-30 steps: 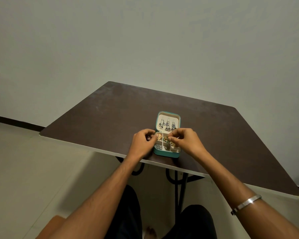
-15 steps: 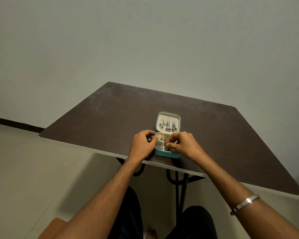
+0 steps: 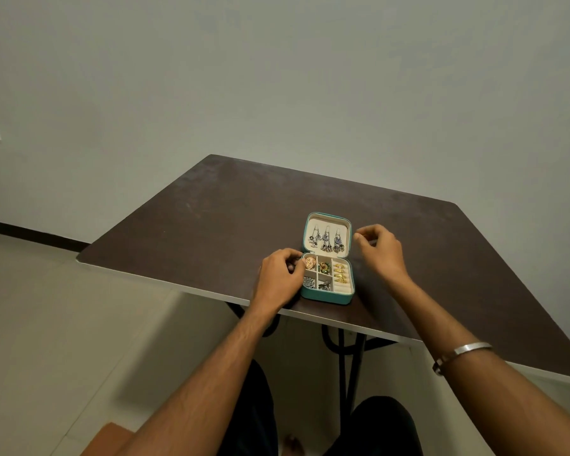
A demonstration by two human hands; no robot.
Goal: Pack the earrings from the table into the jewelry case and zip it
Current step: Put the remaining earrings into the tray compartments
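Observation:
A small teal jewelry case (image 3: 325, 296) lies open near the table's front edge, its lid (image 3: 328, 219) standing up behind it. Three silver dangling earrings (image 3: 326, 241) hang inside the lid. The divided base holds gold earrings (image 3: 339, 273) on the right and several mixed pieces (image 3: 323, 267) in the small compartments. My left hand (image 3: 278, 279) is curled against the base's left side, fingertips on its rim. My right hand (image 3: 377, 250) hovers just right of the lid, fingers loosely curled with nothing visible in them.
The dark brown table (image 3: 211, 225) stands against a pale wall, with no loose earrings visible on it. A silver bracelet (image 3: 461, 352) sits on my right wrist. Black table legs (image 3: 344, 357) and my knees show below the front edge.
My right hand has lifted out of the base's compartments and moved up and right, to beside the lid. The left hand has stayed at the case's left side.

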